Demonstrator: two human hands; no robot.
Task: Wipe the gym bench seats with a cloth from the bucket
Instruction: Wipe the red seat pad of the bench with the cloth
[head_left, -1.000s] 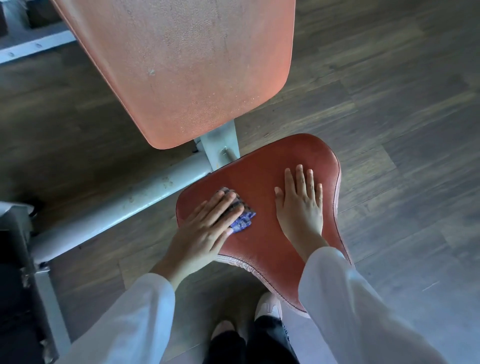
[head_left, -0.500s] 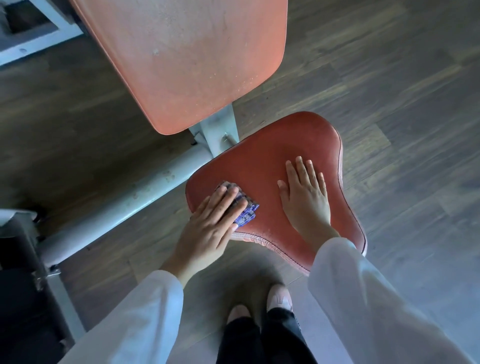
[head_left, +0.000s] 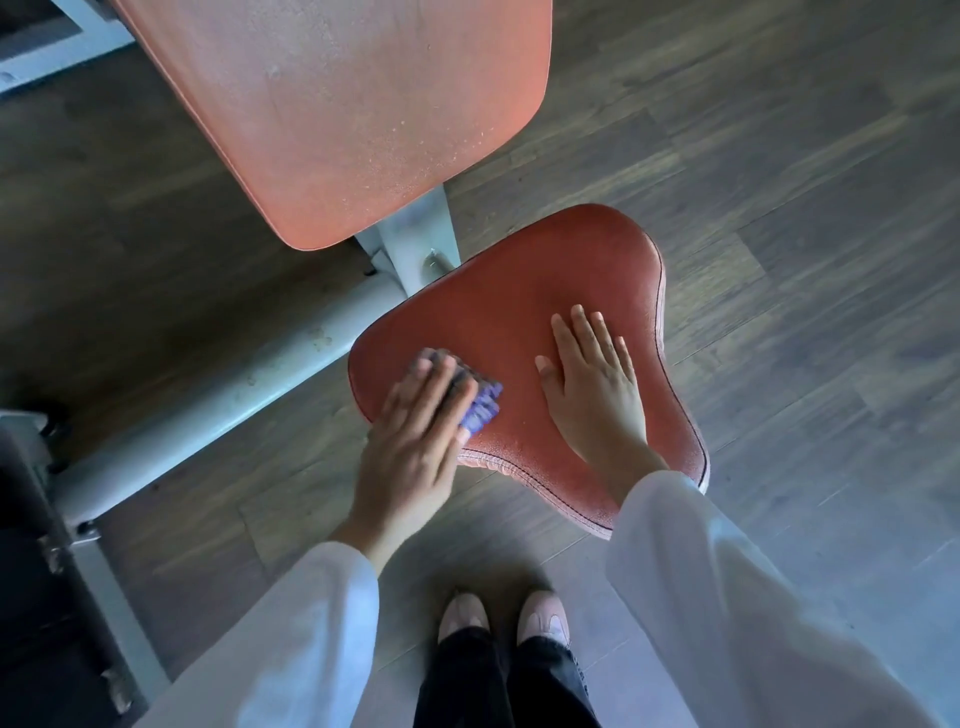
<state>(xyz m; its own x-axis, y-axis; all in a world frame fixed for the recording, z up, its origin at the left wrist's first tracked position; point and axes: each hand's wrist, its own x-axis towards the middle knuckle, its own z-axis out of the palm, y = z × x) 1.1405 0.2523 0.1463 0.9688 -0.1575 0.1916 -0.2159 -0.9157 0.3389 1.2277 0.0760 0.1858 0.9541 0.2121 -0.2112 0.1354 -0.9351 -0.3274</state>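
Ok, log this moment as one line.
step: wiping | left hand: presses cloth on seat | right hand: flat on seat

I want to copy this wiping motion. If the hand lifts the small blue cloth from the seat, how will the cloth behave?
The cloth looks bunched under the left hand, so it is probably soft and would droop when lifted. It seems small and light. On the smooth seat it likely slides easily under the flat fingers.

Dark wood-plank floor (head_left: 779, 156) under me, daylight sheen near its bottom right. Grey metal frame tube (head_left: 218, 395) runs diag. toward left edge; black block (head_left: 47, 597) w/ bolts at bottom-left corner.
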